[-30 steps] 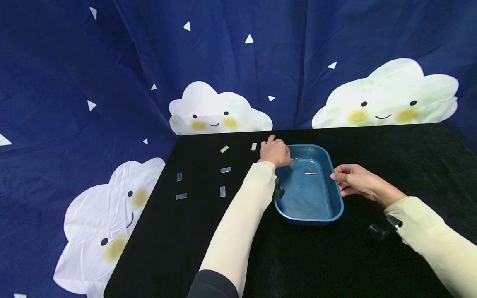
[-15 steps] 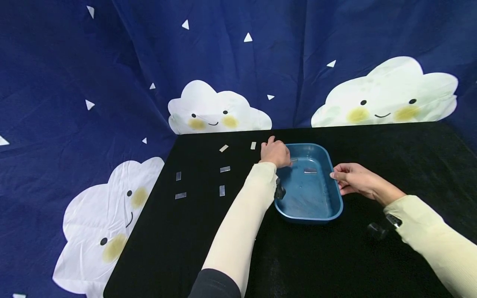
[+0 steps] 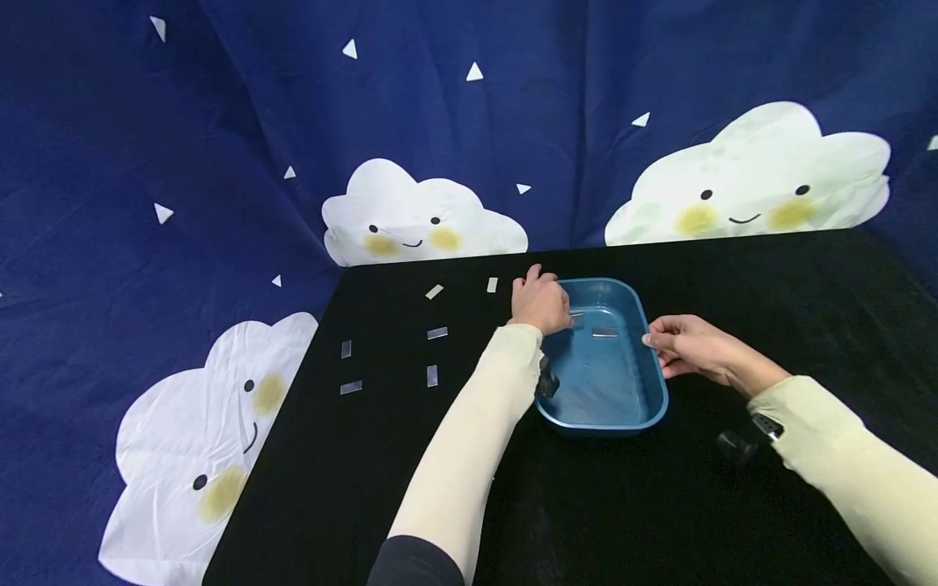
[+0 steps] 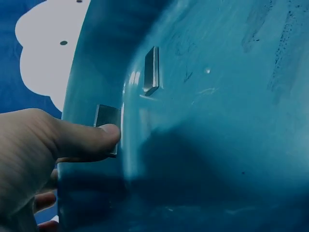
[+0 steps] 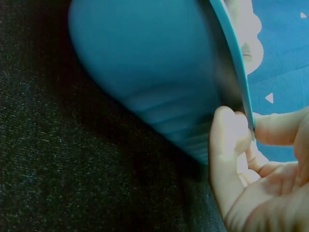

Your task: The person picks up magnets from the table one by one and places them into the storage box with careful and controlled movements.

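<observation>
A blue plastic basin (image 3: 597, 382) stands on the black cloth. My left hand (image 3: 541, 303) is at its left far wall. In the left wrist view, the thumb pins a small flat rectangular plate (image 4: 107, 115) to the inner wall, while the other fingers lie outside that wall. A second grey, shiny plate (image 4: 151, 70) is inside the basin, near the foot of the wall. On the opposite side my right hand (image 3: 692, 346) pinches the basin's rim; in the right wrist view the thumb is inside and the fingers (image 5: 224, 140) outside.
Several small rectangular plates lie spread on the cloth left of the basin, among them a clear one (image 3: 432, 375) and a pale one (image 3: 435, 291). Behind the black-covered table (image 3: 623, 505) hangs a blue curtain (image 3: 410, 106) with printed clouds.
Both hands keep their places on the basin. The head view has shifted slightly, so the whole scene sits a little further left; no plate has visibly been moved.
</observation>
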{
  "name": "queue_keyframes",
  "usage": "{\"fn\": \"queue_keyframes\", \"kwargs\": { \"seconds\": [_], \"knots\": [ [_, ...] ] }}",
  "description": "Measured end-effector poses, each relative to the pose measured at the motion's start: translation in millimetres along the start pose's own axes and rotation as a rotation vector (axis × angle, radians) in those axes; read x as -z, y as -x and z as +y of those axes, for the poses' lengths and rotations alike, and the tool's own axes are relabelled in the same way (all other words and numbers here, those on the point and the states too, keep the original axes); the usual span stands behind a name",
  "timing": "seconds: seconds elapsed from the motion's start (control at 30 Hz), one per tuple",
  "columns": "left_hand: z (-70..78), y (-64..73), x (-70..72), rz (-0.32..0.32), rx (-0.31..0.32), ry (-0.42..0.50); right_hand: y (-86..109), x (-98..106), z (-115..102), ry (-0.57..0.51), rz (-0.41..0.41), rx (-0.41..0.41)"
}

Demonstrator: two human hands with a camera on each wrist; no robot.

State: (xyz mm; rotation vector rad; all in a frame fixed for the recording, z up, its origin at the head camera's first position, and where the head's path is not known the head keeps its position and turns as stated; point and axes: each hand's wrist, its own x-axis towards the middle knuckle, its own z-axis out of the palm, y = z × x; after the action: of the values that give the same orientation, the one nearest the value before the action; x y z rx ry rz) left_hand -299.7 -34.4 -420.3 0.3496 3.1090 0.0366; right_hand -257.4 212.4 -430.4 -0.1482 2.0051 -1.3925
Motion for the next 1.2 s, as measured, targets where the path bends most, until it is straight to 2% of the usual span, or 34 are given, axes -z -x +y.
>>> {"fn": "queue_keyframes", "kwargs": {
  "seconds": [0.2, 0.47, 0.73, 1.2],
  "knots": [
    [6.3, 3.6, 3.4, 0.047, -0.051, -0.017, -0.8, 0.5, -2.1, 0.013, 0.011, -0.008],
    [7.5, 4.9, -4.6, 0.024, -0.034, -0.049, -2.1, 0.0, -1.9, 0.007, 0.014, -0.010],
    [5.1, 4.9, -6.2, 0.045, -0.044, -0.070, -3.2, -0.1, -2.0, 0.013, 0.018, -0.005],
    [3.2, 6.4, -6.2, 0.040, -0.042, -0.026, -2.8, -2.3, -3.6, 0.013, 0.024, -0.007]
  ]
}}
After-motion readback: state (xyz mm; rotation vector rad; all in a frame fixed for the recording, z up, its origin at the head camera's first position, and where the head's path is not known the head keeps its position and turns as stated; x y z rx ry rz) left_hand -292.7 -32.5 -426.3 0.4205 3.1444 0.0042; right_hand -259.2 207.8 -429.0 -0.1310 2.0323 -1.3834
